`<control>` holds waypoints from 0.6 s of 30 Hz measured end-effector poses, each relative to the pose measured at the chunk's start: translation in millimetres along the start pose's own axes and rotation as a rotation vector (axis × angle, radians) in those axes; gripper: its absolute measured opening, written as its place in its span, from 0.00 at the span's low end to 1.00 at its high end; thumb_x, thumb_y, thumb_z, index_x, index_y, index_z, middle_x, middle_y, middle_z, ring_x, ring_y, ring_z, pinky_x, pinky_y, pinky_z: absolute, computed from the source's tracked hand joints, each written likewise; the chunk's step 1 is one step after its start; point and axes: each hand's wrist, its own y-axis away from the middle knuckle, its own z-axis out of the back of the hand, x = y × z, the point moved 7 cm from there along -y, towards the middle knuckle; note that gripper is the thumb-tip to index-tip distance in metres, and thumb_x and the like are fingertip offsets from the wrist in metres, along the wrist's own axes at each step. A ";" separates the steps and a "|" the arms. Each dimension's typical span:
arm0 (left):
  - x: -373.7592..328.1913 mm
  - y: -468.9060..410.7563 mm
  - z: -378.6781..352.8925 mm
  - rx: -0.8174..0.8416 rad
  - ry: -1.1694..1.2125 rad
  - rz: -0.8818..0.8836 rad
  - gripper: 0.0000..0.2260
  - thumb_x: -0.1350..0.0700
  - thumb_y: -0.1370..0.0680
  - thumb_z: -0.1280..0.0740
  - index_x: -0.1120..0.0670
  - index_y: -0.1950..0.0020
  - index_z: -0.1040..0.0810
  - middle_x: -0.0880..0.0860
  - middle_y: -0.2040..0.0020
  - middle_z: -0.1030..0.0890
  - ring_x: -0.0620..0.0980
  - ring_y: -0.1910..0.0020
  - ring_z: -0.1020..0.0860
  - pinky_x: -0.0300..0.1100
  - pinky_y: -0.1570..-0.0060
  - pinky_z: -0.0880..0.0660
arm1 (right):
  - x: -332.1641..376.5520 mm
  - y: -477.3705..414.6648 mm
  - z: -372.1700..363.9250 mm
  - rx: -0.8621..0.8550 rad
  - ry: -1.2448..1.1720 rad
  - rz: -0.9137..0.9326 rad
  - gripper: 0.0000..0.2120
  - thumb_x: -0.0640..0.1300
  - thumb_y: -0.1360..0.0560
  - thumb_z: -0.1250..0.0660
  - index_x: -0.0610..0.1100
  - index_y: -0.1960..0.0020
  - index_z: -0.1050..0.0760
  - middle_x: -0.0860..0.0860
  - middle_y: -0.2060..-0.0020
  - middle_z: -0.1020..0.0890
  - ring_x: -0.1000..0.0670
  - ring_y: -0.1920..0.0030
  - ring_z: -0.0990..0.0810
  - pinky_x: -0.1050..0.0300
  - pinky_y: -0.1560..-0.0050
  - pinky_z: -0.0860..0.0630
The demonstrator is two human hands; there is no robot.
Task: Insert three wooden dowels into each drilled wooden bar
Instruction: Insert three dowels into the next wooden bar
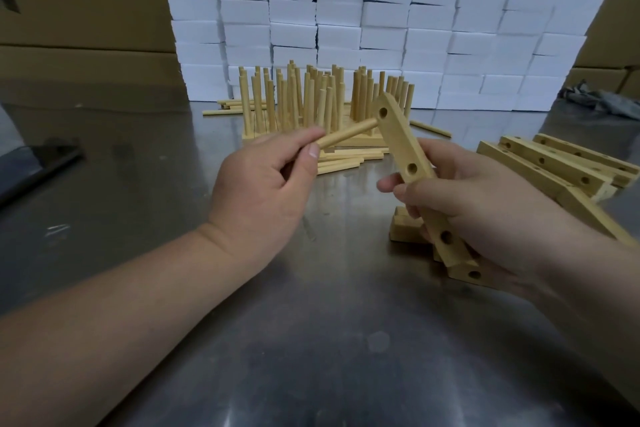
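My right hand [485, 204] grips a drilled wooden bar [403, 146] around its middle and holds it tilted above the table, its far end up. Three holes show on the bar's facing side. My left hand [263, 191] pinches a wooden dowel [346, 137] between thumb and fingers. The dowel's far tip meets the bar's left side near the top hole; whether it sits in a hole I cannot tell. Behind stand finished bars with several upright dowels [311, 100].
Drilled bars [554, 163] lie stacked at the right, more lie under my right hand [408, 229]. Loose dowels [343, 159] lie on the steel table [311, 340]. White boxes [381, 17] form a wall behind; cardboard cartons [79, 10] stand at left. A dark object [38, 163] lies at left.
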 end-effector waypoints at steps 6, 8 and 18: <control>0.6 -1.0 3.0 -0.030 -0.038 0.000 0.13 0.55 0.24 0.39 0.53 0.43 0.20 0.37 0.66 0.29 0.33 0.64 0.28 0.22 0.63 0.36 | -0.4 0.3 -0.3 -0.027 -0.014 -0.022 0.19 0.46 0.27 0.36 0.63 0.39 0.27 0.55 0.58 0.22 0.52 0.60 0.25 0.59 0.62 0.33; 3.1 -1.5 2.1 -0.022 -0.045 0.019 0.13 0.54 0.24 0.39 0.53 0.44 0.20 0.37 0.65 0.28 0.31 0.63 0.29 0.21 0.63 0.36 | -1.8 -0.5 -0.8 -0.027 -0.024 -0.027 0.18 0.46 0.25 0.37 0.62 0.38 0.27 0.55 0.59 0.21 0.53 0.60 0.25 0.59 0.62 0.32; 13.9 -2.7 -1.1 0.018 0.006 0.071 0.08 0.58 0.24 0.35 0.51 0.46 0.19 0.37 0.63 0.26 0.31 0.62 0.28 0.21 0.61 0.34 | -5.3 -2.8 -8.7 0.055 -0.275 -0.046 0.18 0.39 0.23 0.41 0.55 0.38 0.28 0.50 0.68 0.20 0.50 0.75 0.25 0.60 0.77 0.29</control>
